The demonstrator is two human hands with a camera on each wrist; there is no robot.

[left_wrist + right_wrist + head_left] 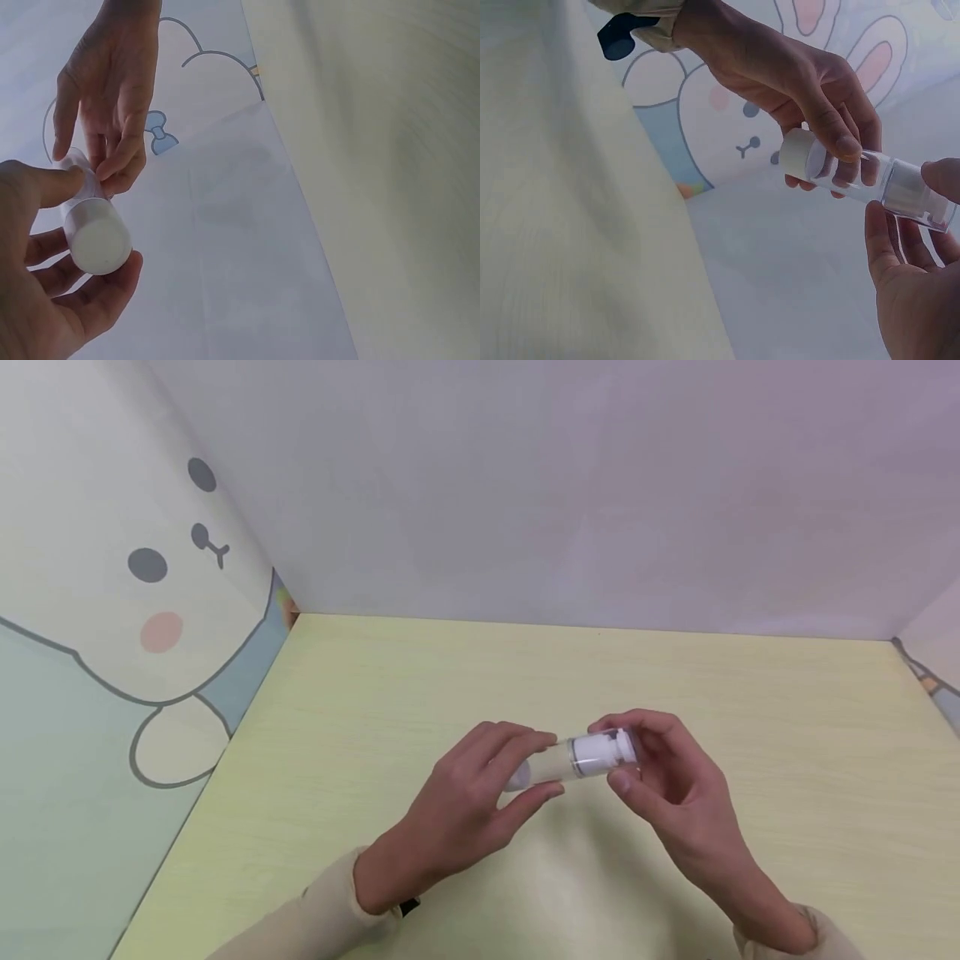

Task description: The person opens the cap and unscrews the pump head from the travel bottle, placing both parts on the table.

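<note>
A clear pump bottle (553,763) is held above the table, lying nearly level and tipped slightly up toward the right. It has a white base (100,237), and a white pump (594,753) shows inside the clear cover at its other end. My left hand (465,793) grips the see-through body near the base, thumb on one side and fingers on the other. At the pump end, my right hand (686,789) pinches the clear cover (922,196) between thumb and fingers. The right wrist view shows nothing inside the transparent middle section.
Beneath both hands lies a pale wood-grain table (420,677). A plain light wall panel (525,493) rises behind it, and a panel with a cartoon rabbit (172,585) stands along the left. A dark object (619,37) sits at the left sleeve.
</note>
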